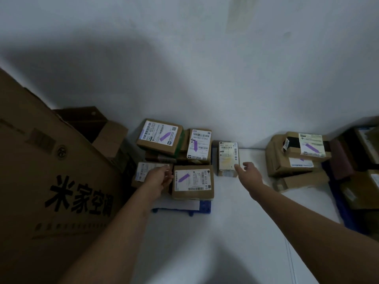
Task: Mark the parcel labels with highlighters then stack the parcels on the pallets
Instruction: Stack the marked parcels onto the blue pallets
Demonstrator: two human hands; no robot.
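Both hands were open: left hand (162, 178) on a mid-frame parcel (146, 172), right hand (249, 174) at an unmarked parcel (227, 158); squaring edges would steady the stack.

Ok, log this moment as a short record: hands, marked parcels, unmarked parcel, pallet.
left hand: open, on the front-left parcel, label partly covered
right hand: open, fingertips at the narrow parcel
narrow parcel: on the white floor, no purple stroke visible
purple-marked labels: rear-left parcel, middle parcel, front parcel, right-pile top parcel
blue pallet: under the left stack, corner showing
highlighter: none visible
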